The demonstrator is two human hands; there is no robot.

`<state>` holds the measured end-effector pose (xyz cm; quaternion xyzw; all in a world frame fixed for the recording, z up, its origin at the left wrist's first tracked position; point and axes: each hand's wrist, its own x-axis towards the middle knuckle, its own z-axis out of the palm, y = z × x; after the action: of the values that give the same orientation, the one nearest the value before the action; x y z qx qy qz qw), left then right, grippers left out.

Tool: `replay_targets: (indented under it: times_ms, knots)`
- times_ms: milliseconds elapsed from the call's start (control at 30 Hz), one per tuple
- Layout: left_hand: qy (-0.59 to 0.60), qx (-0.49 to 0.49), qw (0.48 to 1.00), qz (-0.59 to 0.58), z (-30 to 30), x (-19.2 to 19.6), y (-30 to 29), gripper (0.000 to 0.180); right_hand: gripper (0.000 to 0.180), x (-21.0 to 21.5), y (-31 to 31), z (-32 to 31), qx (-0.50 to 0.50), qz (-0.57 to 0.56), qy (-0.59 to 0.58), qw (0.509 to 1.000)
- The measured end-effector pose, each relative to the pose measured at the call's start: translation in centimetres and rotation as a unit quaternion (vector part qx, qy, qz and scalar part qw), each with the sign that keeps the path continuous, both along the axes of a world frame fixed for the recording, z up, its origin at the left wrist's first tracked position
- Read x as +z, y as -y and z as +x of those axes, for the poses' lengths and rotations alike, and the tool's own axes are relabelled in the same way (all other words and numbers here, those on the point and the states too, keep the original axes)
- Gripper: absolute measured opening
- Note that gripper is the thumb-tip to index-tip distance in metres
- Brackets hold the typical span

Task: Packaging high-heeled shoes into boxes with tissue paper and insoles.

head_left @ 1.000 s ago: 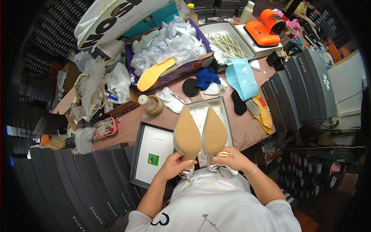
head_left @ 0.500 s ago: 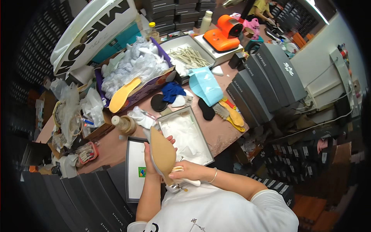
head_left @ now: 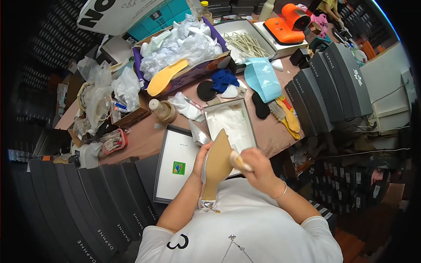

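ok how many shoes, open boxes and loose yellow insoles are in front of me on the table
pointed tan-soled silver shoes: 2
open white-lined shoe box tray: 1
grey box lid with white inside: 1
loose yellow foam insole: 1
total: 5

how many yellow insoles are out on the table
2. One yellow insole lies on the crumpled paper in the purple-edged box at the back. The other lies near the table's right edge, beside the dark boxes. More may be hidden under clutter.
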<state>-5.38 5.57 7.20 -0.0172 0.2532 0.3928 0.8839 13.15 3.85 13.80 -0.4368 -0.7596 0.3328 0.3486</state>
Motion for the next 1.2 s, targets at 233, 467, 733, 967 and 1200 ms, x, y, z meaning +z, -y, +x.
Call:
replay_targets:
  times_ms: [233,467,733,967,1200]
  knots:
    - [0.063,-0.005,0.997,0.033,0.5,-2.8,3.0,0.056,0.016,-4.0,-1.4,-0.8,0.005,0.025,0.066,0.997]
    - [0.066,-0.046,0.992,0.093,0.7,-2.0,2.0,0.060,0.014,-3.6,-4.2,-1.3,-0.005,0.029,0.062,0.998]
    - [0.097,-0.042,0.985,0.135,0.6,-0.2,0.4,0.061,0.012,-2.9,-3.5,-3.3,0.048,0.076,0.110,0.990]
    - [0.009,0.045,0.998,-0.039,0.7,-2.5,2.1,0.055,0.013,-3.2,-5.1,-3.4,0.045,0.065,0.102,0.992]
    - [-0.062,0.052,0.996,-0.047,0.8,-1.0,1.8,0.056,0.012,-3.0,-4.8,-4.5,0.066,0.118,0.076,0.988]
